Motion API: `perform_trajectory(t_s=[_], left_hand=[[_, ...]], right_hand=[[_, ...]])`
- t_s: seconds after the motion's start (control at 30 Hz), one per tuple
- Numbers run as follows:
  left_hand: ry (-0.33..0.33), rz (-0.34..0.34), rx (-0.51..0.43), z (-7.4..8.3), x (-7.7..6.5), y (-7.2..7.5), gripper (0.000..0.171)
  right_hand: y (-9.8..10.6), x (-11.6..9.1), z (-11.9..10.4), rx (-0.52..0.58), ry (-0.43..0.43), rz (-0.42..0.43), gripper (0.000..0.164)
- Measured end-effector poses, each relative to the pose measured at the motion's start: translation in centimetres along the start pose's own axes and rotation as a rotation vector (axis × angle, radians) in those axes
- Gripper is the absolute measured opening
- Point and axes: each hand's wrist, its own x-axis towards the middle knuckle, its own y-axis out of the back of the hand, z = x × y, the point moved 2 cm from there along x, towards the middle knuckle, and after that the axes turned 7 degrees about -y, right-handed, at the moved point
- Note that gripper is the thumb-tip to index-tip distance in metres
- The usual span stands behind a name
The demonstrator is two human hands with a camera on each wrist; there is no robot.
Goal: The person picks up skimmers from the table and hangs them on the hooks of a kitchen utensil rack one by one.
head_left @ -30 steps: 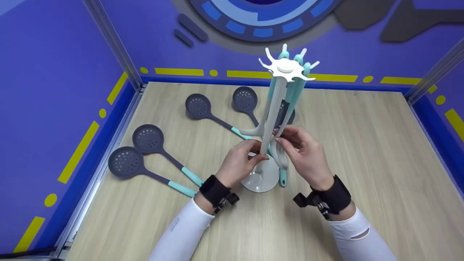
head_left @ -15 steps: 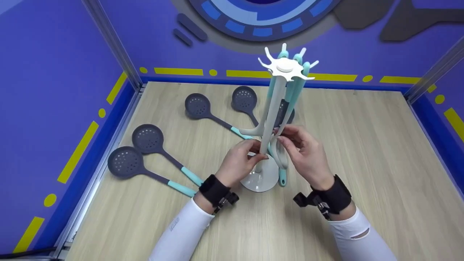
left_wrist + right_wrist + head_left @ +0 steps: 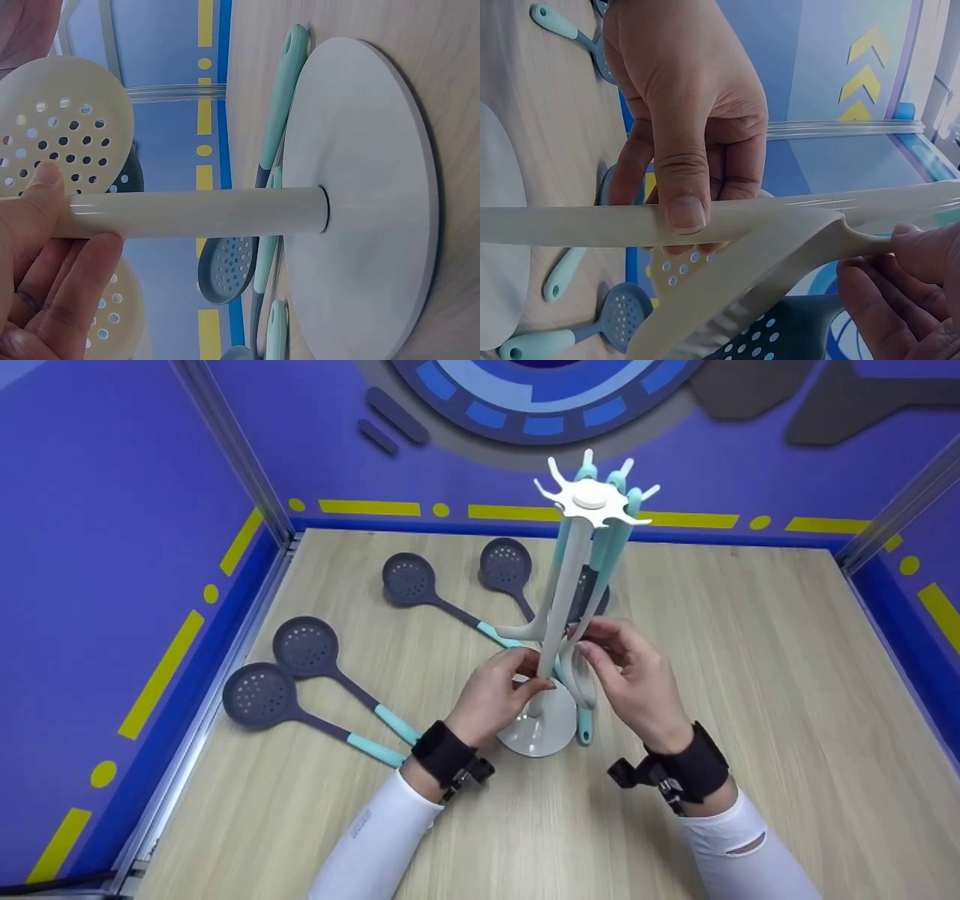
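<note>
A white utensil stand [image 3: 574, 559] with a hooked top [image 3: 591, 496] and round base [image 3: 536, 739] stands upright on the table. My left hand [image 3: 491, 697] grips its pole low down; the left wrist view shows thumb and fingers around the pole [image 3: 225, 212]. Several turquoise-handled skimmers hang from the hooks. My right hand [image 3: 636, 686] pinches the neck of a hanging cream skimmer [image 3: 583, 682], whose bowl is seen edge-on in the right wrist view. Another cream skimmer [image 3: 525, 632] hangs on the pole's left side. A dark grey skimmer [image 3: 594, 596] hangs behind, partly hidden.
Dark grey slotted skimmers with turquoise handles lie on the wooden table: two at the left [image 3: 306, 648], one farther back [image 3: 409, 580] and another near the back edge [image 3: 505, 564]. A turquoise handle [image 3: 585, 729] lies beside the stand's base. Blue panels enclose the table.
Both hands keep their places on the pole and the cream skimmer. The right thumb has shifted very slightly to the right; the stand and the skimmers on the table stay where they were.
</note>
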Motion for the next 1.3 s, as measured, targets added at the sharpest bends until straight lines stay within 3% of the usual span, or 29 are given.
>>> perform_trajectory(t_s=[0.3, 0.57, 1.3], left_hand=[[-0.017, 0.004, 0.0, 0.0, 0.2, 0.0, 0.027], [-0.003, 0.006, -0.021, -0.1, 0.2, 0.0, 0.025], [-0.022, 0.012, -0.034, -0.1, 0.1, -0.1, 0.027]], right_hand=[[0.4, 0.2, 0.0, -0.019, -0.007, 0.041, 0.027], [1.0, 0.3, -0.2, 0.073, -0.038, 0.052, 0.027], [3.8, 2.1, 0.7, -0.07, -0.008, 0.168, 0.024]])
